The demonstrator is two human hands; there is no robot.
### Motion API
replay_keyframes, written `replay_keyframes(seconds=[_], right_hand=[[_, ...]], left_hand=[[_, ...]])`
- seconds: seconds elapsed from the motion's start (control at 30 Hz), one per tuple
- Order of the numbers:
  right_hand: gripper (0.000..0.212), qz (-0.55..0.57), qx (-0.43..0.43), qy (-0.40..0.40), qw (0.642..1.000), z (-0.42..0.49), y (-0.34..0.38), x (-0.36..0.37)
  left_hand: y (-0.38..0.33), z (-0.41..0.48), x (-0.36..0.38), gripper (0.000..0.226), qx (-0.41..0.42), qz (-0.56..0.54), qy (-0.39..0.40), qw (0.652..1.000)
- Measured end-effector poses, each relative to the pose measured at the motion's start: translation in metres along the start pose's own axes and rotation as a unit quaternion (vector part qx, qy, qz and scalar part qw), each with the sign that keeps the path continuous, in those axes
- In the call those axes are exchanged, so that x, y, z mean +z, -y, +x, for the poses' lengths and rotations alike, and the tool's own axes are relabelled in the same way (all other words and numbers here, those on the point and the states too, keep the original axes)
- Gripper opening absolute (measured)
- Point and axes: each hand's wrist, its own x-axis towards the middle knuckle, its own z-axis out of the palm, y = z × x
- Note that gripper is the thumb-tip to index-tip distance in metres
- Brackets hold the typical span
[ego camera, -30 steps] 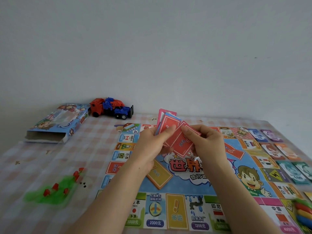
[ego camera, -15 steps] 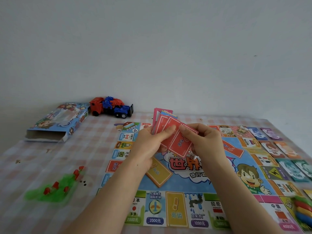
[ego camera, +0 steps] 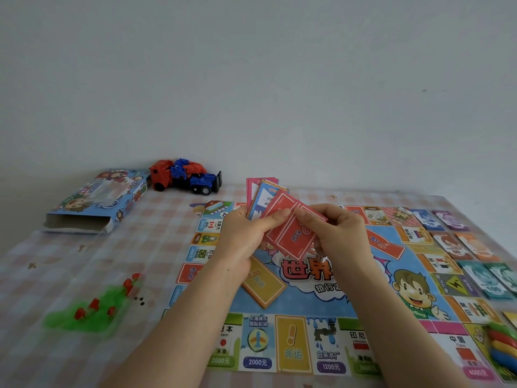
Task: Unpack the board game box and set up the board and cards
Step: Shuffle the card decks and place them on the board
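The colourful game board [ego camera: 307, 301] lies unfolded on the checked tablecloth. Above its middle, my left hand [ego camera: 246, 233] holds a fanned stack of cards [ego camera: 268, 200], pink, blue and red. My right hand [ego camera: 338, 233] pinches the front red card [ego camera: 293, 236] of that stack, thumb against my left thumb. A small die [ego camera: 319, 257] peeks out under my right palm. A yellow card stack [ego camera: 264, 284] and a red card stack [ego camera: 384, 243] lie on the board. The open blue game box [ego camera: 98, 200] rests at the far left.
A red and blue toy truck [ego camera: 184, 176] stands by the wall. Green and red plastic pieces [ego camera: 92, 309] lie at the near left. Paper money piles [ego camera: 475, 259] line the board's right side. Coloured tokens [ego camera: 503, 345] sit at the near right corner.
The hands and cards have risen slightly and the red front card has slid a little down and right out of the fan. Everything on the table stays put.
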Motion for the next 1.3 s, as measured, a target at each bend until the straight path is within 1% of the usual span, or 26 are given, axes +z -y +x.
replay_keyframes(seconds=[0.07, 0.13, 0.33, 0.47, 0.5, 0.53, 0.63, 0.7, 0.77, 0.83, 0.97, 1.0, 1.1, 1.17, 1.2, 1.23, 1.3], right_hand=[[0.014, 0.002, 0.001, -0.006, 1.000, 0.001, 0.000, -0.001], [0.013, 0.002, 0.002, -0.005, 1.000, 0.001, -0.001, -0.001], [0.011, -0.010, -0.002, 0.020, 1.000, 0.001, -0.001, 0.000], [0.009, -0.011, -0.007, 0.019, 1.000, 0.000, -0.002, 0.000], [0.009, -0.009, -0.007, 0.016, 1.000, 0.000, -0.002, 0.001], [0.010, -0.005, -0.007, 0.013, 1.000, 0.000, -0.002, 0.001], [0.012, 0.000, -0.001, 0.004, 1.000, 0.002, -0.003, 0.000], [0.013, 0.004, 0.002, 0.002, 1.000, 0.003, -0.004, -0.002], [0.015, 0.001, 0.004, 0.006, 1.000, 0.003, -0.005, -0.002], [0.016, -0.009, 0.003, 0.015, 1.000, 0.004, -0.005, -0.002], [0.014, -0.015, 0.000, 0.021, 1.000, 0.004, -0.006, -0.001], [0.014, -0.014, -0.001, 0.022, 1.000, 0.004, -0.006, -0.001], [0.012, -0.001, -0.003, 0.012, 1.000, 0.004, -0.006, -0.003], [0.007, 0.003, -0.007, -0.004, 1.000, 0.005, -0.007, -0.004], [0.006, 0.004, -0.010, -0.014, 1.000, 0.006, -0.008, -0.006], [0.006, 0.005, -0.012, -0.023, 1.000, 0.007, -0.009, -0.007], [0.005, 0.006, -0.012, -0.034, 0.999, 0.008, -0.011, -0.008]], left_hand=[[0.000, 0.000, 0.001, 0.024, -0.002, -0.001, 0.006, 1.000], [0.000, 0.001, 0.000, 0.024, 0.005, 0.001, 0.003, 1.000], [-0.001, 0.003, -0.002, 0.042, 0.002, -0.001, -0.011, 1.000], [-0.001, 0.002, -0.003, 0.055, 0.002, -0.004, 0.000, 1.000], [-0.001, 0.002, -0.003, 0.055, -0.001, -0.007, 0.006, 1.000], [-0.002, 0.002, -0.002, 0.049, -0.004, -0.010, 0.013, 1.000], [-0.004, -0.001, -0.001, 0.024, -0.015, -0.021, 0.026, 0.999], [-0.004, 0.001, -0.001, 0.017, -0.012, -0.020, 0.021, 0.999], [-0.002, 0.003, -0.003, 0.017, 0.000, -0.003, 0.008, 1.000], [-0.001, 0.004, -0.004, 0.024, 0.002, 0.006, -0.005, 1.000], [0.000, 0.006, -0.005, 0.031, 0.003, -0.012, -0.008, 1.000], [0.000, 0.007, -0.005, 0.028, -0.001, -0.015, -0.007, 1.000], [-0.004, 0.009, -0.009, 0.008, -0.009, -0.022, 0.001, 1.000], [-0.005, 0.015, -0.017, 0.008, 0.013, 0.034, -0.019, 0.999], [-0.004, 0.020, -0.022, 0.007, 0.039, 0.101, -0.036, 0.993], [-0.004, 0.022, -0.026, 0.006, 0.069, 0.184, -0.048, 0.979], [-0.002, 0.024, -0.032, 0.018, 0.112, 0.334, -0.052, 0.935]])
